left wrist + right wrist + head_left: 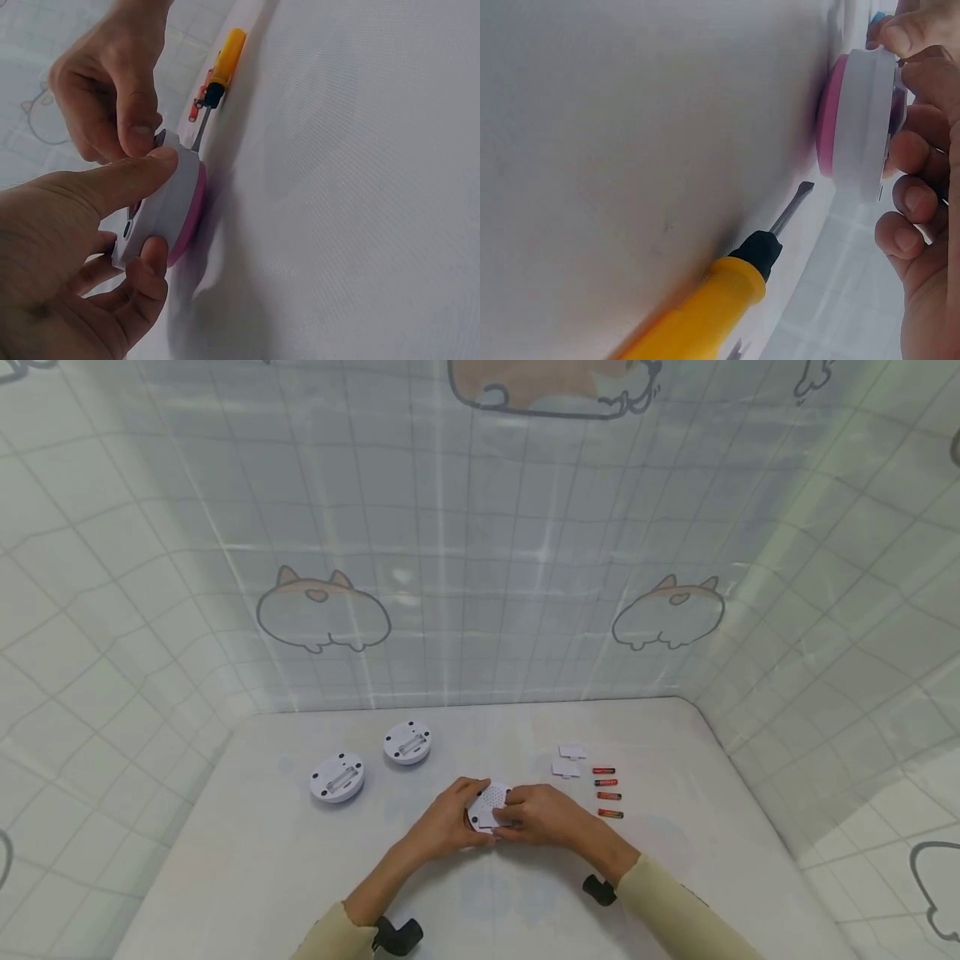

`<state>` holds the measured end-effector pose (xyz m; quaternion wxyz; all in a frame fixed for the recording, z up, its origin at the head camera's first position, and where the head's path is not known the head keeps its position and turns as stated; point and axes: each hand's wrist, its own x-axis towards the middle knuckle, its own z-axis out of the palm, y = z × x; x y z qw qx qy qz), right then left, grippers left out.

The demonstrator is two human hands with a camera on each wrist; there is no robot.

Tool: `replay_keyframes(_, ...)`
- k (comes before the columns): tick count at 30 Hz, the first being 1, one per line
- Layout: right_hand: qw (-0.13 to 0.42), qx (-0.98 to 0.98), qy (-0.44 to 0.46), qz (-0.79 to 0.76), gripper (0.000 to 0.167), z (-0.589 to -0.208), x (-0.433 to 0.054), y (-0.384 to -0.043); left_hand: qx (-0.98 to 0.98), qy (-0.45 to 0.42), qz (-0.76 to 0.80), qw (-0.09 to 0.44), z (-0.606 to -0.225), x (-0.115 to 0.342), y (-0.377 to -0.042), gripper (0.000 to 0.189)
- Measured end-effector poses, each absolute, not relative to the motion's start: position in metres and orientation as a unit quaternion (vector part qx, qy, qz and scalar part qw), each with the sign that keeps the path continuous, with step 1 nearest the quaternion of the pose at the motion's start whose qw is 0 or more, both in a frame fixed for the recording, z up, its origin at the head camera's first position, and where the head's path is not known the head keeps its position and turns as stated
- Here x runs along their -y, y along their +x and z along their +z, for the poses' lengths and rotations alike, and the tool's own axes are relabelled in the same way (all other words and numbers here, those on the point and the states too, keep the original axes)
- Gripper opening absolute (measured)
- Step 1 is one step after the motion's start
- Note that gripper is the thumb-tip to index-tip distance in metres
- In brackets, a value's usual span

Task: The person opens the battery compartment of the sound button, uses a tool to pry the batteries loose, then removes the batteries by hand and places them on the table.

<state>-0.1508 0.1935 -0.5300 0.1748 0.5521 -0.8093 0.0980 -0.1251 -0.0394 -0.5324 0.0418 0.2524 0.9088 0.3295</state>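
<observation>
My left hand (450, 818) grips a round white battery device (492, 797) by its rim, thumb on one side and fingers curled round the other. The device has a perforated patch and dark feet on its upturned face, and a pink part (831, 112) faces the table. With curled fingers my right hand (542, 814) pinches a white battery cover (487, 819) at that face, partly hidden by the fingers. Beside the device a yellow-handled screwdriver (727, 289) lies on the table; its flat metal tip points toward the pink part.
Two similar round devices (337, 778) lie at the left, their battery compartments showing. To the right, two loose white covers (566, 768) sit near several red-and-black batteries (609, 796) in a column. Patterned sheet walls (480, 568) enclose the white table (255, 860).
</observation>
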Motion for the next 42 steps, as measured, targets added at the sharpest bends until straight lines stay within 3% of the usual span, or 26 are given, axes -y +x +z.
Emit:
replay_keyframes(11, 0.16, 0.822, 0.538, 0.093, 0.021, -0.53, -0.196, -0.146, -0.911, 0.25, 0.323, 0.047, -0.531, 0.039, -0.125, 0.09)
replay_keyframes(27, 0.236, 0.822, 0.502, 0.132, 0.016, -0.523, -0.213, -0.136, -0.913, 0.235, 0.33, 0.055, -0.53, 0.039, -0.125, 0.091)
replay_keyframes(42, 0.166, 0.887, 0.42, 0.097, 0.019, -0.523, -0.274, -0.139, -0.914, 0.216, 0.336, 0.069, -0.527, 0.037, -0.126, 0.092)
